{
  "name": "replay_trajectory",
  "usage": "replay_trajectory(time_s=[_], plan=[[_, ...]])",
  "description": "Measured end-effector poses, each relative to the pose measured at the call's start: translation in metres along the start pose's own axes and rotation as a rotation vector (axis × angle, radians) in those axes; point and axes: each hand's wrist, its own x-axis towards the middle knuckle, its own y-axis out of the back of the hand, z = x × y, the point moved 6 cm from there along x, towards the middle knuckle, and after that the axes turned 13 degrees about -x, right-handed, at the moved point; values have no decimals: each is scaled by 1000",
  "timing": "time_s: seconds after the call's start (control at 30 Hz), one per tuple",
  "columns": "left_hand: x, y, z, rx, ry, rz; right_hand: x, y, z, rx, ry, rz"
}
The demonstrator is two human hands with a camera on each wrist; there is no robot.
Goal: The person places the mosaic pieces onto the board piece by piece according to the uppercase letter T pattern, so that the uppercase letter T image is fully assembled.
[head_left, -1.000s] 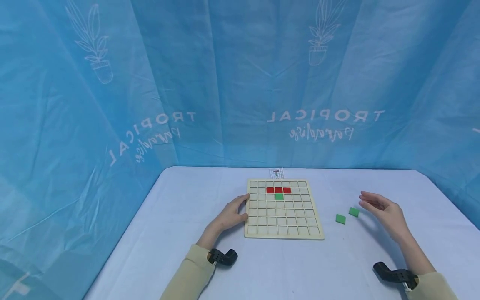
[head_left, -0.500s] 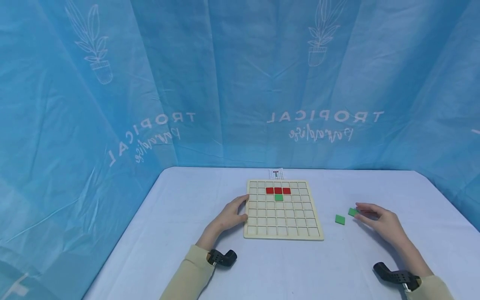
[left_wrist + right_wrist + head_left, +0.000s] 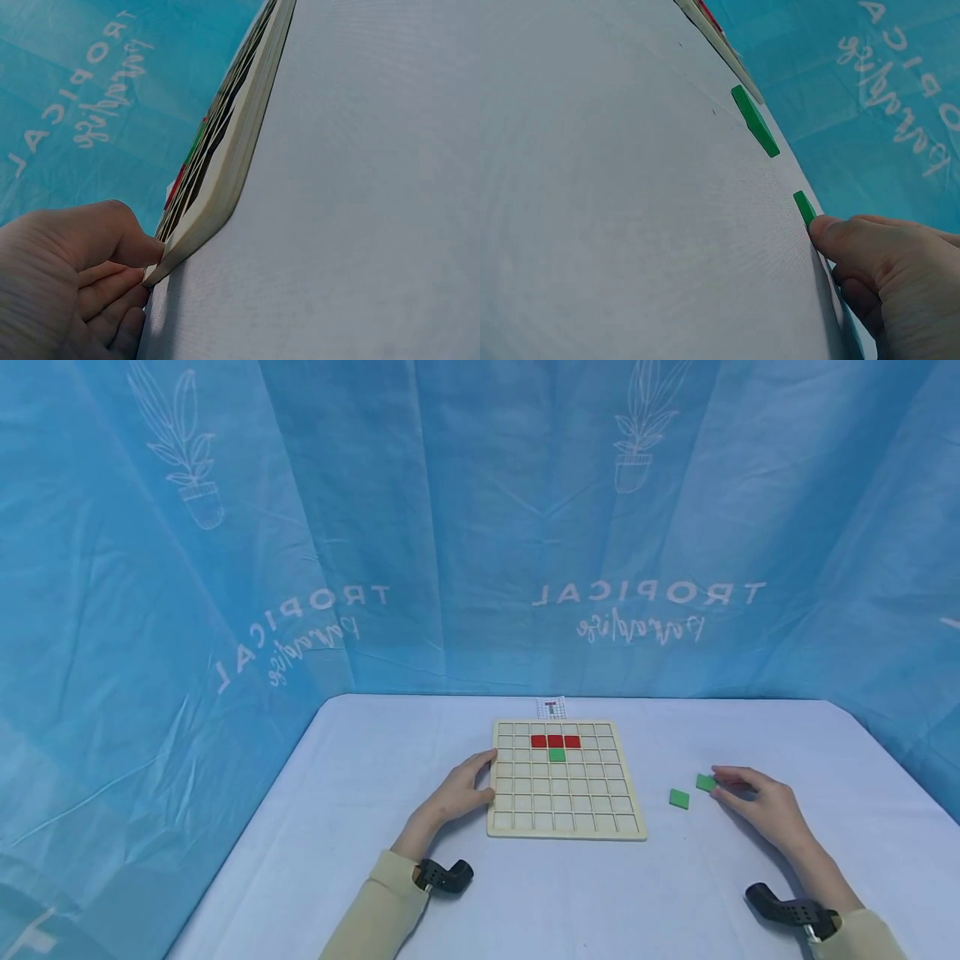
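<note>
Pinching with my right hand (image 3: 763, 807), I have thumb and fingertip at the right-hand end of a small, flat, green square tile (image 3: 705, 782), to the right of the pale cream gridded board (image 3: 562, 802) on the white-covered worktop (image 3: 585, 902). I judge it light, stiff and hard to break, perhaps a little slippery on its smooth faces; opposite side edges should give the surest hold, since it is thin. A second green square tile (image 3: 678, 799) lies flat just beside it. My left hand (image 3: 457, 791) is spread, thumb and forefinger well apart and touching the board's left edge; the board looks rigid.

My thumb covers the tile's near end in the right wrist view, so I cannot tell whether it is lifting. The fingers behind are mostly hidden, and the small printed card (image 3: 551, 708) beyond the board is too small to read clearly.
</note>
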Motion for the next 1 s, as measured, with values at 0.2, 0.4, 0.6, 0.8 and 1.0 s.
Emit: replay_trajectory(time_s=[0.2, 0.4, 0.6, 0.8, 1.0], plan=[[0, -1, 1, -1, -5, -2, 1, 1, 2, 15, -40, -22], [1, -1, 1, 5, 12, -3, 16, 20, 1, 113, -150, -21], [1, -1, -1, 13, 31, 7, 45, 32, -20, 188, -139, 8], [1, 0, 0, 14, 21, 6, 80, -33, -4, 248, -94, 12], [1, -1, -1, 3, 21, 6, 103, -89, -24, 304, -27, 17]])
